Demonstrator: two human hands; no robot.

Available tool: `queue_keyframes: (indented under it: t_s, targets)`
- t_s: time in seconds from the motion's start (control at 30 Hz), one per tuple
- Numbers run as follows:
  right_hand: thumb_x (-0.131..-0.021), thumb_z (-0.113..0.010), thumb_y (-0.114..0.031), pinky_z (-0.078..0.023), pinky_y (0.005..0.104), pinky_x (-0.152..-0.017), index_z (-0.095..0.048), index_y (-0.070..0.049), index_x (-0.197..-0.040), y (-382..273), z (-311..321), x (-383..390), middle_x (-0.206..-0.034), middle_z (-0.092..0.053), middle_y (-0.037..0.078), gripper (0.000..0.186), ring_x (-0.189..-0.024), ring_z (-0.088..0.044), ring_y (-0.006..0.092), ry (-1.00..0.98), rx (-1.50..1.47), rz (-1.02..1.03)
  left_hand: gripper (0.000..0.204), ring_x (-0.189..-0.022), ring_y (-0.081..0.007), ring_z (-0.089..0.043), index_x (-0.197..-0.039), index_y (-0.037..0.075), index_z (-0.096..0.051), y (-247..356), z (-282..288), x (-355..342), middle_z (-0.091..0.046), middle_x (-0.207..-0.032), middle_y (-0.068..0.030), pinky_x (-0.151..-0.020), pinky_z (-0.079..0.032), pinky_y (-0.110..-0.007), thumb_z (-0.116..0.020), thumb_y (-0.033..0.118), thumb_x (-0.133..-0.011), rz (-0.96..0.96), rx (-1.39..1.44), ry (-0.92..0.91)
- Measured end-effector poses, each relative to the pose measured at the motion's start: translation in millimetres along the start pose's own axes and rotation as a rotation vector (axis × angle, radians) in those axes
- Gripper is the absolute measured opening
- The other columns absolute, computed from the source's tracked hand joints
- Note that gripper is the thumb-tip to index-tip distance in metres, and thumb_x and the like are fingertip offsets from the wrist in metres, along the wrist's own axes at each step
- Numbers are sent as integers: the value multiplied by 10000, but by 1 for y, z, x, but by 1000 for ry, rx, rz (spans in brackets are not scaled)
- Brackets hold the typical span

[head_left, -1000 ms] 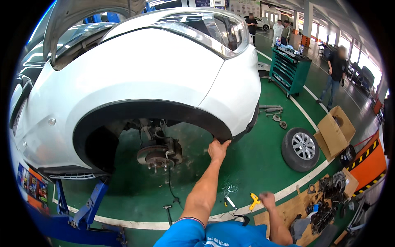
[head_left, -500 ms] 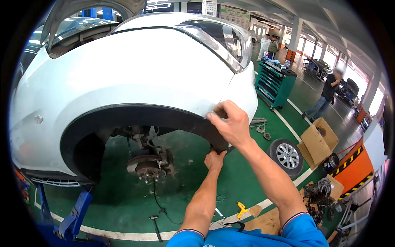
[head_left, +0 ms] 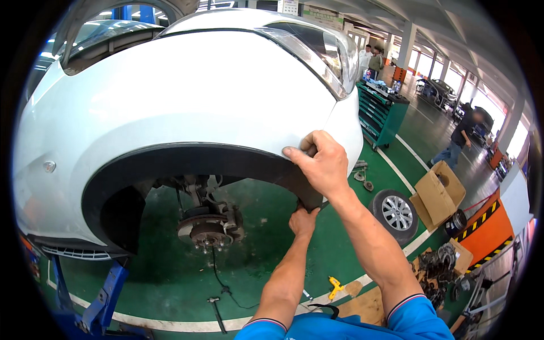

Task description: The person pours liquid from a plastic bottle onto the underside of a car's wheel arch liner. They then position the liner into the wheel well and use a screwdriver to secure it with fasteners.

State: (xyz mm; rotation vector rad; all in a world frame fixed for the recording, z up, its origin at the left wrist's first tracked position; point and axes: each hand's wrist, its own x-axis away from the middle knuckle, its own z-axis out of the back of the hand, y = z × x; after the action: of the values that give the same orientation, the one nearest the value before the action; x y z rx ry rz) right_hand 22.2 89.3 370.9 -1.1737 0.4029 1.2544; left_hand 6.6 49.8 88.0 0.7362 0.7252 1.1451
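A white car's fender (head_left: 221, 96) has a black wheel arch lining (head_left: 141, 164) under it, around an exposed brake disc and hub (head_left: 207, 229). My left hand (head_left: 303, 221) grips the lower right end of the arch lining from below, fingers wrapped at its edge. Higher up, my right hand (head_left: 317, 161) is closed at the fender's edge beside the lining, thumb pointing left and fingers curled, their tips partly hidden.
A blue lift (head_left: 105, 294), black hammer (head_left: 216, 314), cable and yellow tool (head_left: 335, 288) lie below. Rightward stand a green tool cart (head_left: 385, 113), wheel (head_left: 396, 218), cardboard box (head_left: 436, 192), orange barrier (head_left: 490, 229) and greasy parts. A co-worker (head_left: 462, 133) and others are behind.
My right hand has risen from low at the right to the fender's edge. My left hand stays on the lining, slightly lower in view. The dark-shirted co-worker has moved and leans over.
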Motion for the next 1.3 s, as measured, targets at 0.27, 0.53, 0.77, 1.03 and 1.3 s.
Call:
queue_keyframes:
  t_s: [0.27,0.53,0.77,1.03,1.3]
  targets:
    - [-764,-725,-115,-464,290,-573,-627,-1,-808,11,18,7,-737,-626,75,157,-627,-581,136,-67,-216,-134,552,-828,-404,-669,-899,-19,-686,7,3,4,-698,-837,-228,-765,-524,-477,-821,475,-694,-15,12,28]
    - [-828,-691,-115,-480,278,-584,-655,38,-882,38,54,67,-685,-633,78,166,-604,-596,146,-48,-273,-267,531,-837,-389,-682,-1047,60,-688,-4,-3,-1,-707,-873,-213,-758,-528,-484,-809,450,-708,-6,-9,-50]
    - [-887,-600,-164,-496,326,-638,-640,0,-919,123,58,165,-762,-652,111,172,-683,-632,196,-245,3,-399,544,-805,-408,-678,-927,-4,-684,0,-3,1,-696,-830,-235,-742,-528,-489,-825,464,-688,-21,-28,24]
    - [-785,-619,-183,-514,418,-850,-664,-39,-1049,231,83,402,-1025,-676,191,304,-968,-646,355,-700,348,-861,524,-777,-419,-673,-828,-18,-674,0,-3,2,-681,-777,-246,-720,-522,-491,-830,462,-686,-13,-38,14]
    - [-789,-656,-258,-547,369,-710,-715,14,-961,283,178,676,-907,-713,203,327,-857,-708,296,-718,312,-1667,531,-728,-435,-655,-740,-37,-659,16,-9,8,-668,-737,-247,-704,-503,-511,-854,450,-656,-61,10,58]
